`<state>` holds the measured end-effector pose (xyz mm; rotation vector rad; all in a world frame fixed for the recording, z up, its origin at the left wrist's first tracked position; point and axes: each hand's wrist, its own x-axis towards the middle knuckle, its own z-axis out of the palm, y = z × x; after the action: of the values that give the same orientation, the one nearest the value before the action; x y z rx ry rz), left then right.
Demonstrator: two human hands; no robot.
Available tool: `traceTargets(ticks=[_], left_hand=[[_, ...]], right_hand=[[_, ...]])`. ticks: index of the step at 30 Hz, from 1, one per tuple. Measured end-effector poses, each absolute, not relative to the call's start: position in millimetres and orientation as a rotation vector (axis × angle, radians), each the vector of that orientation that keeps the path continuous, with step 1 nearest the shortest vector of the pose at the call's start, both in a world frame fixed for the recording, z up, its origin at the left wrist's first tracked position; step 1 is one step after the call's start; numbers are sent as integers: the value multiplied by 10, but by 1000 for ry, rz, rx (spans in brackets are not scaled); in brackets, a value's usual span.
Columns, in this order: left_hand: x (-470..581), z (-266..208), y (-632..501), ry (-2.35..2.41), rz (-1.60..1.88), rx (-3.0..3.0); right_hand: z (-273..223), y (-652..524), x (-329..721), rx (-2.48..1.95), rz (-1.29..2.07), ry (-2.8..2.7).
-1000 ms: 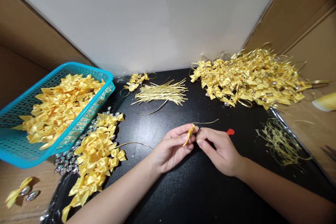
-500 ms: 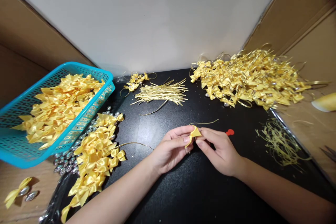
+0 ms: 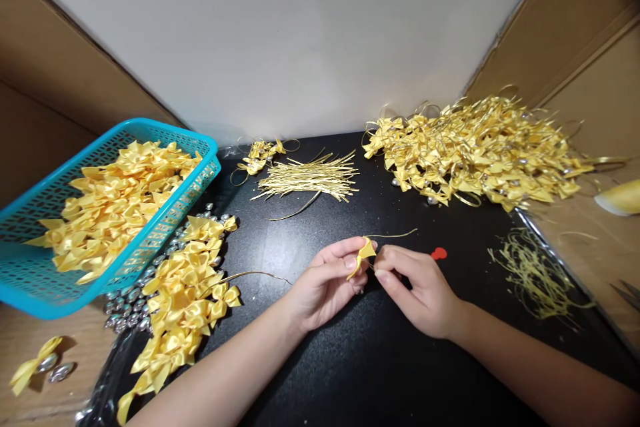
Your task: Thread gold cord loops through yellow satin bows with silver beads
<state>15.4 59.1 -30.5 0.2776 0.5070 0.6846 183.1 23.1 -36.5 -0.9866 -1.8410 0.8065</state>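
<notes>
My left hand (image 3: 325, 283) pinches a small yellow satin ribbon bow (image 3: 362, 257) between thumb and fingers, above the black tabletop. Close beside it, my right hand (image 3: 420, 290) is closed, thumb against forefinger, on a thin gold cord (image 3: 371, 267) that shows in the short gap between the bow and the fingertips. Another length of gold cord (image 3: 395, 235) sticks out to the right behind the hands; whether it joins the bow I cannot tell. Left of my left hand lies a heap of loose yellow bows (image 3: 183, 300), with one gold cord (image 3: 255, 273) reaching out of it.
A blue basket (image 3: 95, 297) of yellow bows stands left, silver beads (image 3: 127, 307) beside it. Gold cords (image 3: 307, 177) lie at the back, finished-looking bows with cord loops (image 3: 470, 153) at back right. Cord scraps (image 3: 535, 273), scissors (image 3: 627, 293) and a red piece (image 3: 439, 253) lie right.
My right fingertips have drawn slightly away from the bow, so a gap with cord now shows. The bow has shifted a little to the left in my left hand.
</notes>
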Motion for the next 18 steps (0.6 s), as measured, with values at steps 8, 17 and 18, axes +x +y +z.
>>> traceTargets(ticks=[8, 17, 18], left_hand=[[165, -310, 585, 528, 666, 283], [155, -340, 578, 523, 626, 301], [156, -338, 578, 522, 625, 309]], right_hand=[[-368, 225, 1842, -986, 819, -1872], [-346, 254, 1827, -976, 736, -1881], [-348, 254, 1821, -979, 720, -1880]])
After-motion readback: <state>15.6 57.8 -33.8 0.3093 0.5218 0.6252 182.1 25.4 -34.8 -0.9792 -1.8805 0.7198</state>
